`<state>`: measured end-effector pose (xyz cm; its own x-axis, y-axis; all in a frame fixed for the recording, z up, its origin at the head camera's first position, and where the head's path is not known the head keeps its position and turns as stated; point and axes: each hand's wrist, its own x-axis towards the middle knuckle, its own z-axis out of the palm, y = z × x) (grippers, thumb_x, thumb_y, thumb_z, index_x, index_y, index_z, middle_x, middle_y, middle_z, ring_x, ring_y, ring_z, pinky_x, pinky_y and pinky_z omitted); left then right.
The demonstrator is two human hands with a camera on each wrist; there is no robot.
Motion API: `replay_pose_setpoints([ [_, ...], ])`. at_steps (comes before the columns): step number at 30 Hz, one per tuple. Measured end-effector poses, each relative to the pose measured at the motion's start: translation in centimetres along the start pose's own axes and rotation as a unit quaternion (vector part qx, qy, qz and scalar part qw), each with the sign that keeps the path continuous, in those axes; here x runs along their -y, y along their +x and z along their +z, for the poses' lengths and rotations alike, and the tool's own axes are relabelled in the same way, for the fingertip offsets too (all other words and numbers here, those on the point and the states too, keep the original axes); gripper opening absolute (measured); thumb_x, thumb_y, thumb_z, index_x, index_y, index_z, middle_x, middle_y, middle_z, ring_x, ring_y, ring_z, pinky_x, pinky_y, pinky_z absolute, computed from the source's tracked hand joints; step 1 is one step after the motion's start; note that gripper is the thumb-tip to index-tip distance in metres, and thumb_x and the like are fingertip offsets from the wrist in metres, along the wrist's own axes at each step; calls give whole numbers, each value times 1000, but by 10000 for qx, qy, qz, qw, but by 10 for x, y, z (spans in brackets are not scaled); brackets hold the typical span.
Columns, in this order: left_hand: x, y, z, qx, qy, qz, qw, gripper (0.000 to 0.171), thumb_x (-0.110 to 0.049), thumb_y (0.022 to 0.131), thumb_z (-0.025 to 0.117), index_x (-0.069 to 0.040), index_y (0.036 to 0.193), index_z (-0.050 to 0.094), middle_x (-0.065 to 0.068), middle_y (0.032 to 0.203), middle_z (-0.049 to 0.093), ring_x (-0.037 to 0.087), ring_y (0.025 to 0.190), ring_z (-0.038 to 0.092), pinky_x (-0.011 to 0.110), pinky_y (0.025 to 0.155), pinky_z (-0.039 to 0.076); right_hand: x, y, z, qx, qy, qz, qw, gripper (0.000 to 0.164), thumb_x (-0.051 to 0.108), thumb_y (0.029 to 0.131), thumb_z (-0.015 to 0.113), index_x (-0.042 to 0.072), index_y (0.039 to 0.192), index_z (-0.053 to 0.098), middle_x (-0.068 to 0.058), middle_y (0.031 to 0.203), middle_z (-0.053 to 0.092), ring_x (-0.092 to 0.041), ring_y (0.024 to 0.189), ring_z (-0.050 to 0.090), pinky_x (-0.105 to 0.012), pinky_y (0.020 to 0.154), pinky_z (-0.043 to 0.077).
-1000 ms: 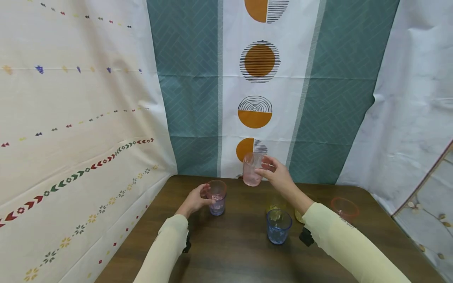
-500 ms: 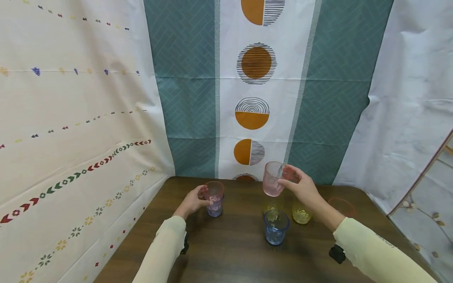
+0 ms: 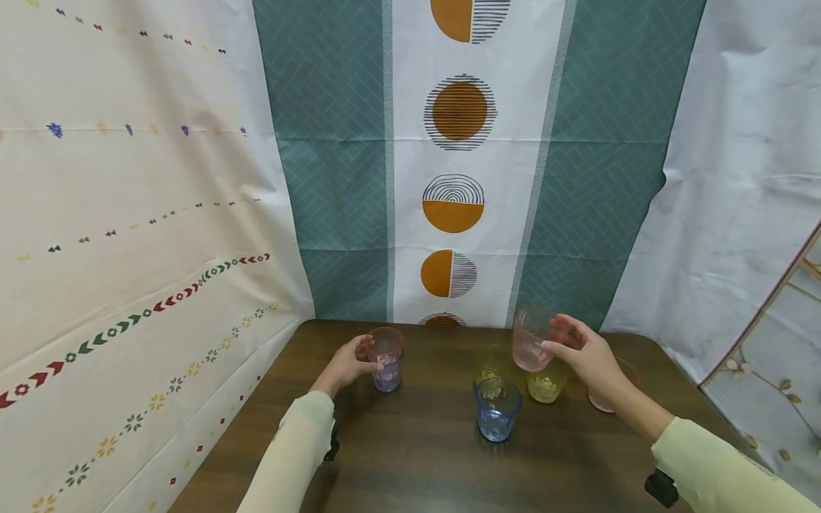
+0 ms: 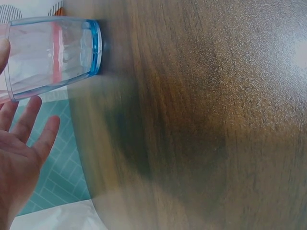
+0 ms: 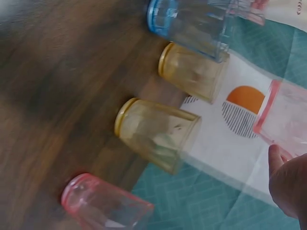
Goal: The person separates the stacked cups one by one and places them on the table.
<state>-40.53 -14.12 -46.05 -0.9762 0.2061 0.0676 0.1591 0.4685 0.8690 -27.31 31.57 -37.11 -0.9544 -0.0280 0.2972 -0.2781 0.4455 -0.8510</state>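
At the table's left, my left hand (image 3: 346,367) holds a clear pink glass (image 3: 385,343) around its upper part. That glass sits nested inside a blue glass (image 4: 93,48), whose base stands on the table. My right hand (image 3: 586,353) grips another pink glass (image 3: 529,343) by its side, slightly tilted and raised above the table. Just below it stands a yellow glass (image 3: 545,388). A second yellow glass (image 5: 192,71) is beside that one, partly behind a blue glass (image 3: 498,412). Past my right wrist stands a further pink glass (image 5: 105,201), partly covered by my arm in the head view.
The dark wooden table (image 3: 410,463) has rounded far corners. A teal and white patterned cloth (image 3: 340,214) hangs behind it, with a cream cloth (image 3: 160,249) along the left and a marbled sheet (image 3: 737,214) on the right.
My right hand has carried its pink glass rightward and lower, from the middle back toward the yellow glasses. My left hand stays on the nested glasses.
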Motion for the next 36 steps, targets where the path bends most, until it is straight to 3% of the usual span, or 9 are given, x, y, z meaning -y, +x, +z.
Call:
replay_pose_setpoints([
  [5,1,0,-1,-11,-7,1,10000,77,-21,80,85,-8,145,45,11,146,50,35,135,45,55,109,36,-9,-8,-5,-52,-19,-39,10000,75,30,95,69,2,153,30,-20,148,46,-15,127,53,-6,88,42],
  [13,0,0,-2,-45,-47,32,10000,77,-20,80,85,-7,144,46,11,145,51,36,134,46,55,109,37,-27,-21,-8,52,-291,134,9995,77,31,94,70,-1,152,30,-20,147,47,-36,131,48,-5,85,42],
  [21,-2,-2,-2,23,18,22,10000,79,-20,81,84,-7,147,43,12,147,48,36,136,43,55,109,36,-49,-32,-6,42,-150,110,9998,75,26,93,73,-4,149,34,-25,145,46,-6,119,56,-11,84,47],
  [23,-2,-2,-2,34,56,67,10000,78,-19,81,83,-6,147,43,13,148,48,37,136,43,55,109,36,-53,-35,-6,70,-142,109,9998,75,25,92,73,-4,149,34,-26,146,46,-11,121,56,-11,84,47],
  [29,-2,-1,-1,-26,27,9,10000,76,-19,81,84,-8,146,45,11,146,50,35,135,45,54,109,37,-66,-42,-3,166,-279,145,9994,72,21,92,73,-6,147,34,-27,144,47,-45,127,49,-12,83,47],
  [36,-1,0,0,1,67,33,10000,76,-19,81,84,-6,145,45,13,145,50,36,134,46,54,108,38,-80,-51,4,287,-263,241,9990,71,19,91,74,-8,145,36,-31,141,47,-48,124,51,-21,85,52],
])
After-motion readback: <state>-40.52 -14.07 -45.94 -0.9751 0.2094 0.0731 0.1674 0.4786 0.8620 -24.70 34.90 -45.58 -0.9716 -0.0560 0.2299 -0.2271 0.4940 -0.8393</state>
